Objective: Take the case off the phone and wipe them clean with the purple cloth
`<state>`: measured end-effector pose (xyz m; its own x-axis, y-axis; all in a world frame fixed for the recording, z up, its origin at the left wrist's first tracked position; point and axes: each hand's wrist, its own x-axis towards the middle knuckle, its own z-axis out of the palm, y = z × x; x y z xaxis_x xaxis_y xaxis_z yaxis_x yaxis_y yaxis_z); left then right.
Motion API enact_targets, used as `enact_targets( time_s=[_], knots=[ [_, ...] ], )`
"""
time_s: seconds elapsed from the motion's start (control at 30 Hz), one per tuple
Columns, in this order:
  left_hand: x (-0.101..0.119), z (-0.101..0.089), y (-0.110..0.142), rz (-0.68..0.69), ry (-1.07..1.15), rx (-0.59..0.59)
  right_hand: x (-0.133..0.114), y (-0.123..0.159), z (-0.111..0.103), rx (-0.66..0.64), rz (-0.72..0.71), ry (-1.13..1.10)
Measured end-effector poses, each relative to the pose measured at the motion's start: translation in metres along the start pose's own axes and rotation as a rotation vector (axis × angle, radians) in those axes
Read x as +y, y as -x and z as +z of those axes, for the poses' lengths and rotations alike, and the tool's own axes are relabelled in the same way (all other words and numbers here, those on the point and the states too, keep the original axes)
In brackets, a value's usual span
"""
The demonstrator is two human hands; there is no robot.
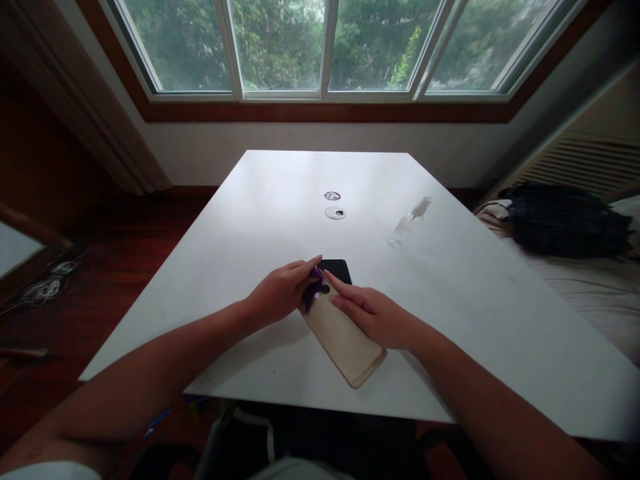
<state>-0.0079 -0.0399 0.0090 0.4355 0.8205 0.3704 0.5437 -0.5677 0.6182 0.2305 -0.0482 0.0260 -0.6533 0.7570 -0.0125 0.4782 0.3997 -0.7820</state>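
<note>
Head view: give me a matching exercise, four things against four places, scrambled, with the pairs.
1. purple cloth
2. clear bottle
3. dark bundle
4. black flat piece

A. off the white table, to its right
B. partly hidden behind the fingertips of both hands
C. at the left hand's fingers
D. lying on the table, farther off than the right hand

Pairs: 1-C, 2-D, 3-A, 4-B

On the bench (260,200) were two round discs (335,213), one clear plastic piece (404,225) and one black flat thing (339,270). Over it were two hands (280,291), one pale phone case (345,340) and one purple cloth (312,291). Beyond it were four window panes (277,47); to its right, one dark bundle (567,220).
</note>
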Motion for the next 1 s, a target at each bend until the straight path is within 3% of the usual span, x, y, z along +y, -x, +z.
enact_targets(
  time_s=[0.2,0.37,0.63,0.83,1.0],
  knots=[
    [0.006,-0.004,-0.002,-0.081,-0.017,0.003,-0.001,-0.002,0.013,0.046,0.015,0.058],
    [0.005,-0.007,-0.005,-0.127,-0.001,0.062,-0.002,-0.003,0.021,0.237,0.053,-0.118],
    [0.006,-0.005,-0.005,-0.118,0.035,0.172,-0.003,-0.005,0.02,0.397,0.069,-0.186],
    [0.011,0.001,-0.005,-0.269,0.302,0.286,-0.007,-0.004,0.016,0.467,0.025,-0.199],
    [0.013,0.004,-0.012,-0.296,0.629,0.486,0.0,-0.003,0.015,0.592,0.093,-0.295]
  ],
)
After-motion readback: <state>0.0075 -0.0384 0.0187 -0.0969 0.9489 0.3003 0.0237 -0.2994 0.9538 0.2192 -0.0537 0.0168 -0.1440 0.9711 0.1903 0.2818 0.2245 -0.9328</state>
